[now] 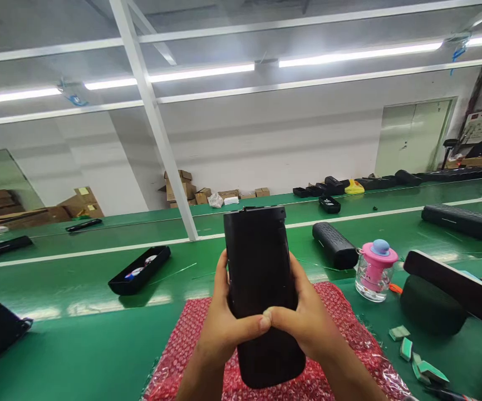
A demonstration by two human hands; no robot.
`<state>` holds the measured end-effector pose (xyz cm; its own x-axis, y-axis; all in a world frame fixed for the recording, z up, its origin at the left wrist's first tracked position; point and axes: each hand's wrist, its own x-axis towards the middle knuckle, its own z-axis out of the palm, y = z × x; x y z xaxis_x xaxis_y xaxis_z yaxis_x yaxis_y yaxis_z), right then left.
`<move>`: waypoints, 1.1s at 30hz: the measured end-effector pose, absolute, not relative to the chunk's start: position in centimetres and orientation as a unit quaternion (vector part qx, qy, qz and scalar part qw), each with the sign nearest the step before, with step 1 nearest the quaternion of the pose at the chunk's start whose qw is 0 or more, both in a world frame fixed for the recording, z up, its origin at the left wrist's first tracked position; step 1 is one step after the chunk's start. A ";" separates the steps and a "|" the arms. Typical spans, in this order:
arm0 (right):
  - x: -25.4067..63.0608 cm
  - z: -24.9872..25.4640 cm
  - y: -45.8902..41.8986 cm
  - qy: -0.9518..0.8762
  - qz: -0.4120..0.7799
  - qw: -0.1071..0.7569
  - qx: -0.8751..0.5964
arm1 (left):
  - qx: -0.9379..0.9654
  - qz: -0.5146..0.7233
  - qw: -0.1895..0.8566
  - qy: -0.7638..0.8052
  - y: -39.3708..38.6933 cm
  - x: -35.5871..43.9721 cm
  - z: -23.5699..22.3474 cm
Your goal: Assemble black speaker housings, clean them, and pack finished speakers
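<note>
Both my hands hold up a long black plastic housing (pixel 261 256), raised above a sheet of red bubble wrap (pixel 174 356). My left hand (pixel 224 328) grips its left side, fingers curled behind it. On the opposite side my right hand (pixel 305 320) clasps it the same way. The two thumbs meet across its lower front face. Its top edge shows a small raised lip, and its bottom corners are rounded. What the hidden fingers touch at the back cannot be seen.
On the green bench (pixel 78 345) are an open black case (pixel 141 270), a black speaker-like unit (pixel 335 245) and a clear cup with pink lid (pixel 377 270). Green sponge pieces (pixel 406 349) and a tilted phone-like panel (pixel 453 284) are at right. A white post (pixel 157 122) rises behind.
</note>
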<state>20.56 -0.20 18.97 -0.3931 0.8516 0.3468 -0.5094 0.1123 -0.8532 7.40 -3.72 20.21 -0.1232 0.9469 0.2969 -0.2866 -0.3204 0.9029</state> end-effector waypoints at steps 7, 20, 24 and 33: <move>20.3 18.9 0.0 -0.507 0.663 0.524 -0.169 | 0.460 0.659 0.465 0.373 -3.5 7.2 20.1; 19.9 18.6 0.8 -0.529 0.650 0.512 -0.189 | 0.456 0.629 0.472 0.417 -2.2 5.7 20.1; 20.0 19.0 0.7 -0.524 0.650 0.516 -0.192 | 0.447 0.634 0.468 0.424 -2.4 6.0 20.3; 19.9 19.2 0.5 -0.516 0.663 0.521 -0.150 | 0.440 0.643 0.453 0.433 -2.9 6.8 21.1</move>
<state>19.93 0.50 19.21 -0.4130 0.8457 0.3380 -0.5353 0.0749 -0.8414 6.82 -2.88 21.14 -0.2023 0.9639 0.1733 -0.2008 -0.2140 0.9560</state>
